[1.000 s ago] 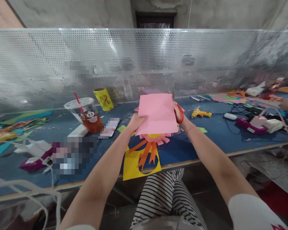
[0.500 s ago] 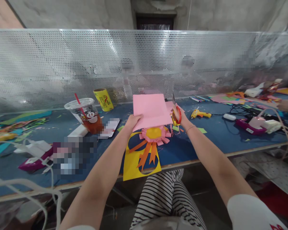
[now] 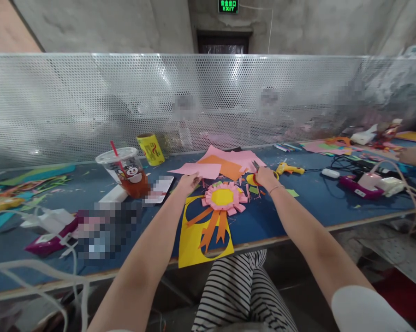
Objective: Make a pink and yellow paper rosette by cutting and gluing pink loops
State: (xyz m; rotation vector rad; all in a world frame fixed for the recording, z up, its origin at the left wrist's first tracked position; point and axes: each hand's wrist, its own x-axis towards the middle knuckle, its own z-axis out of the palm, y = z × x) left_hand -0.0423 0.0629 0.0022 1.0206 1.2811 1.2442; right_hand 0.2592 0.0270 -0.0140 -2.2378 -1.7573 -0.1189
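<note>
My left hand (image 3: 190, 182) is closed on the near edge of a pink sheet (image 3: 203, 169), which lies nearly flat. My right hand (image 3: 266, 177) holds scissors (image 3: 255, 165) by their red and yellow handles, blades pointing away over more pink paper (image 3: 252, 157). An orange sheet (image 3: 228, 167) lies between the pink pieces. Just in front of both hands sits a pink pleated rosette (image 3: 240, 198) with a yellow centre and orange ribbon tails (image 3: 213, 228). Under the tails is a yellow sheet (image 3: 187, 244) with round holes, overhanging the table edge.
On the left stand a drink cup (image 3: 133, 177) with a red straw, a yellow roll (image 3: 151, 150) and a purple power strip (image 3: 52, 240). A yellow glue gun (image 3: 290, 168) lies right of the scissors. Another person's hand (image 3: 413, 157) shows far right. A perforated metal screen (image 3: 107, 101) runs behind.
The raised pink sheet has come down towards the table, uncovering orange and pink paper behind it. My right hand and the scissors have lowered and shifted slightly right. The view has tilted up.
</note>
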